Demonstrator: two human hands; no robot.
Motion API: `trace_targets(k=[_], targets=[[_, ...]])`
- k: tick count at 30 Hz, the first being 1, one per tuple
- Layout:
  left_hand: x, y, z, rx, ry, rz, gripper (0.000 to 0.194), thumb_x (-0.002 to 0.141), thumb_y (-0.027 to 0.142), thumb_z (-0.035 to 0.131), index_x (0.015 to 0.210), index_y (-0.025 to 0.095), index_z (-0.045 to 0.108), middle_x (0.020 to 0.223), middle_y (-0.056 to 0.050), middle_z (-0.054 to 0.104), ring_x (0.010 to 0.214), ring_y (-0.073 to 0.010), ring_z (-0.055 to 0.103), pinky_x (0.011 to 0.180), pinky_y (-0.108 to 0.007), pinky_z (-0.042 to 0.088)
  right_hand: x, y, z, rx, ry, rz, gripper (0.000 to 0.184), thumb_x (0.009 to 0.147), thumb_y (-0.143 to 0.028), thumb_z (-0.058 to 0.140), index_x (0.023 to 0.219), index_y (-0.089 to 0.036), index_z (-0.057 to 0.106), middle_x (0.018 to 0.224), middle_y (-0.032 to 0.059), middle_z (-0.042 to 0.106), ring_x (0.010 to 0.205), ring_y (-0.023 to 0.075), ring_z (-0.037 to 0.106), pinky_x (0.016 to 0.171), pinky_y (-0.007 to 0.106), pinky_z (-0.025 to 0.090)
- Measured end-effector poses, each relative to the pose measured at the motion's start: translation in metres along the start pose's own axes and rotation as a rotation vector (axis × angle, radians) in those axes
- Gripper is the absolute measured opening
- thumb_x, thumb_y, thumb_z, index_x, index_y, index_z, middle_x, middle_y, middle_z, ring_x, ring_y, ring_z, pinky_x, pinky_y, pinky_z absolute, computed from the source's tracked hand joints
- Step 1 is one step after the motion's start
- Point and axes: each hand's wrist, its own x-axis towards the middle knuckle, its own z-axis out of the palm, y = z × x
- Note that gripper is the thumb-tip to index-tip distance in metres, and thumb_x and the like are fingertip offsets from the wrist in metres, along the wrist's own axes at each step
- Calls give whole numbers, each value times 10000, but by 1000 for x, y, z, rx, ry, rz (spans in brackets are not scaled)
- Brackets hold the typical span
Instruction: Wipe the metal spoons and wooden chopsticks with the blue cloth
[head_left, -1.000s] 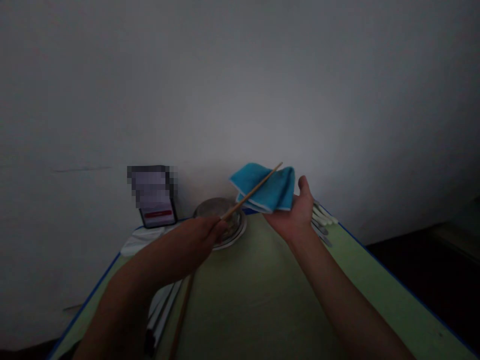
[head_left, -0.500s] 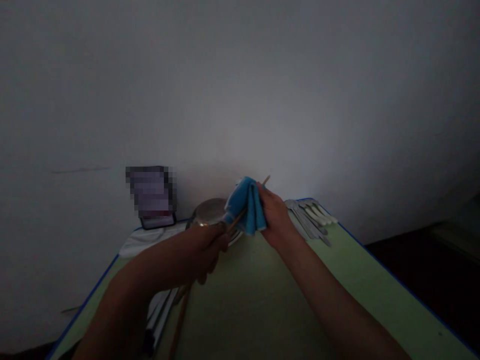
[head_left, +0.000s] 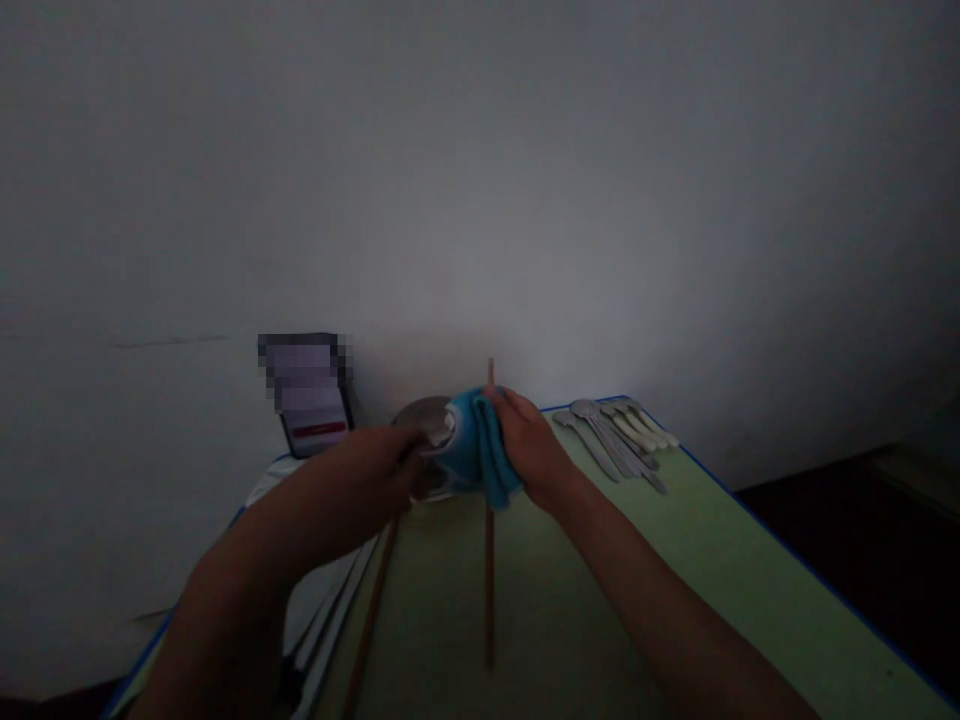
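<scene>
A folded blue cloth (head_left: 466, 440) with a whitish edge is stretched between my two hands over the table. My right hand (head_left: 529, 440) is closed round the cloth and a thin wooden stick (head_left: 490, 580) that looks like a chopstick. The stick's tip shows above the cloth, and its long end runs down toward me. Pinched in my left hand (head_left: 401, 465) is the cloth's left edge; its fingers are dim and partly hidden. Behind the left hand sits a round metal bowl or lid (head_left: 420, 408), mostly covered from view.
Several metal spoons (head_left: 600, 440) and pale-handled pieces of cutlery (head_left: 645, 428) lie at the back right of the green table (head_left: 675, 560). A phone (head_left: 315, 410) leans against the wall at left. Another wooden stick (head_left: 371, 620) and white strips (head_left: 330, 625) lie under my left arm.
The stick has swung from slanting to nearly upright in view. My left hand has let go of the stick and moved left to the cloth's edge. The cloth is slightly lower.
</scene>
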Motion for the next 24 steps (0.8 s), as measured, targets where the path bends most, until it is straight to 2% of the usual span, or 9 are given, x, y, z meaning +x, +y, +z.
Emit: trace_targets(k=[4, 8, 10, 16, 24], targets=[[0, 1, -11, 17, 328, -28, 314, 849, 380, 356, 885, 164, 582, 768, -53, 667, 642, -187, 616, 583, -283, 465, -6, -16, -8, -245, -294, -130, 273, 843, -410, 429, 707, -208, 552, 652, -38, 493, 665, 126, 456, 680, 255, 355], [-4, 14, -15, -56, 529, -32, 313, 823, 419, 438, 911, 192, 634, 833, -23, 681, 702, -171, 610, 659, -266, 461, -10, -27, -15, -318, -497, -255, 242, 870, -368, 401, 791, -211, 568, 760, -19, 553, 746, 135, 492, 743, 258, 372], [-6, 19, -16, -70, 564, -11, 293, 807, 417, 466, 868, 202, 655, 835, -11, 683, 725, -169, 608, 667, -254, 456, -12, -30, -18, -352, -532, -269, 246, 874, -370, 395, 811, -209, 571, 761, -18, 553, 732, 132, 490, 726, 256, 380], [-8, 19, -16, -129, 540, 23, 270, 777, 416, 522, 823, 199, 675, 805, -4, 692, 714, -161, 614, 638, -240, 446, -14, -37, -22, -444, -596, -298, 239, 885, -363, 377, 843, -206, 552, 760, -16, 541, 704, 124, 484, 672, 248, 376], [-8, 22, -14, -134, 511, 0, 276, 757, 429, 537, 785, 199, 686, 754, -2, 709, 668, -154, 616, 607, -235, 438, -16, -44, -21, -568, -583, -370, 215, 892, -345, 372, 799, -212, 513, 730, -22, 531, 659, 119, 465, 634, 251, 352]])
